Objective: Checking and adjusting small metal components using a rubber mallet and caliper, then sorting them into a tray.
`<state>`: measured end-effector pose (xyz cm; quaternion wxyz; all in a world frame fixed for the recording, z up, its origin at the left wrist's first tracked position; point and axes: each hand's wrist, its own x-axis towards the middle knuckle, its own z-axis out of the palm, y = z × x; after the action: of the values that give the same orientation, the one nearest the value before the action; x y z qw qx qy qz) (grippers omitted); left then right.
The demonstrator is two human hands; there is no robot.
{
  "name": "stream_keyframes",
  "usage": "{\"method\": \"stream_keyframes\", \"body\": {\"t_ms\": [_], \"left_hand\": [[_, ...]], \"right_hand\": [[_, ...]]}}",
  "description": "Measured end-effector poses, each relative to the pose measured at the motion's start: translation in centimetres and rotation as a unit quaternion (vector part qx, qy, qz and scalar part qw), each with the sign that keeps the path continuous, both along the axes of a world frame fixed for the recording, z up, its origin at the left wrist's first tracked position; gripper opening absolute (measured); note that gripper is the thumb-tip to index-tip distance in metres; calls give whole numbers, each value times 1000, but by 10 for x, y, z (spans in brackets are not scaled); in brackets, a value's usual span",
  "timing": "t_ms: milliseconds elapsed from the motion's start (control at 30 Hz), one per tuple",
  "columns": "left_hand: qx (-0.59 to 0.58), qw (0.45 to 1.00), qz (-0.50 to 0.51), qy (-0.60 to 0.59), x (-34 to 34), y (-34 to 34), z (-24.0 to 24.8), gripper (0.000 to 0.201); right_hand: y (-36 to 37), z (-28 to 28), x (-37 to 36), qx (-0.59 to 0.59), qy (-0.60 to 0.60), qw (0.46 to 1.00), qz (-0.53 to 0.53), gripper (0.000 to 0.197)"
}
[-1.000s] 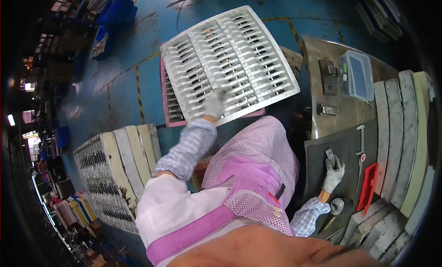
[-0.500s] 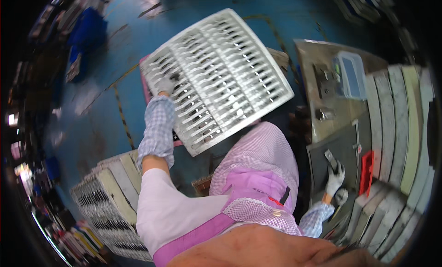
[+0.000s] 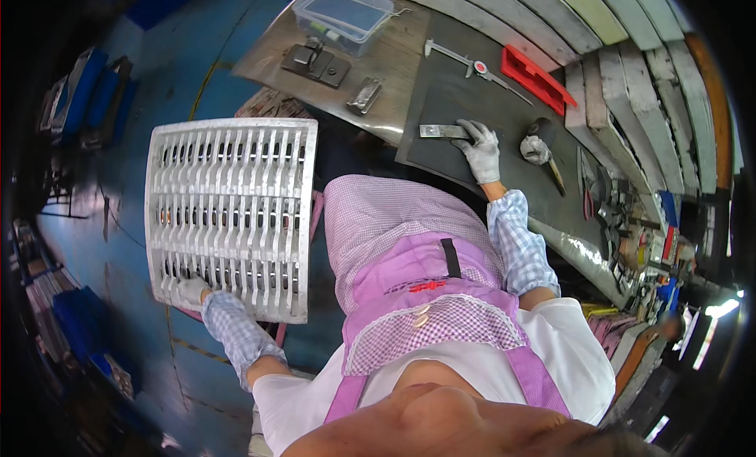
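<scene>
My left hand [image 3: 191,290], in a pale glove, reaches to the near left corner of a whitish slotted tray [image 3: 230,125]. Its fingers are at the slots, too unclear to show whether they pinch anything. Rows of narrow openings run across this tray, with small metallic and dark parts in some of them. Over the dark mat [image 3: 441,99] on the bench, my gloved right hand [image 3: 482,151] is closed on one end of a short flat metal bar [image 3: 443,132], whose other end points left.
Beside the right hand lies a black-headed mallet [image 3: 542,134]. Further back are a dial caliper [image 3: 457,57], a red plastic holder [image 3: 539,79], a metal block [image 3: 365,96], a metal fixture [image 3: 316,66] and a clear plastic box [image 3: 344,12]. Stacked trays [image 3: 622,87] line the bench's right side.
My view has swung right toward the bench, so tray and bench appear turned. The right hand still grips the metal bar. My left hand is still at the tray.
</scene>
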<state>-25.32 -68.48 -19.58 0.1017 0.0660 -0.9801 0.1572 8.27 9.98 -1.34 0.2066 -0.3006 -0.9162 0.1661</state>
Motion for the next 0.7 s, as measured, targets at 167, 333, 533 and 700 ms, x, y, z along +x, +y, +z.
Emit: {"method": "stream_keyframes", "body": {"t_ms": [167,333,533,700], "left_hand": [[33,995,12,-92,-30,-6,21,47],[23,959,60,-278,-22,59,86,47],[323,892,-198,-246,88,297,179,34],[455,689,-476,-303,215,509,219,21]], "right_hand": [[-4,-9,-2,100,34,994,0,45],[-4,-4,1,34,-11,999,-33,46],[-25,59,-2,62,57,996,21,35],[-89,82,-22,-284,-102,921,246,40]]}}
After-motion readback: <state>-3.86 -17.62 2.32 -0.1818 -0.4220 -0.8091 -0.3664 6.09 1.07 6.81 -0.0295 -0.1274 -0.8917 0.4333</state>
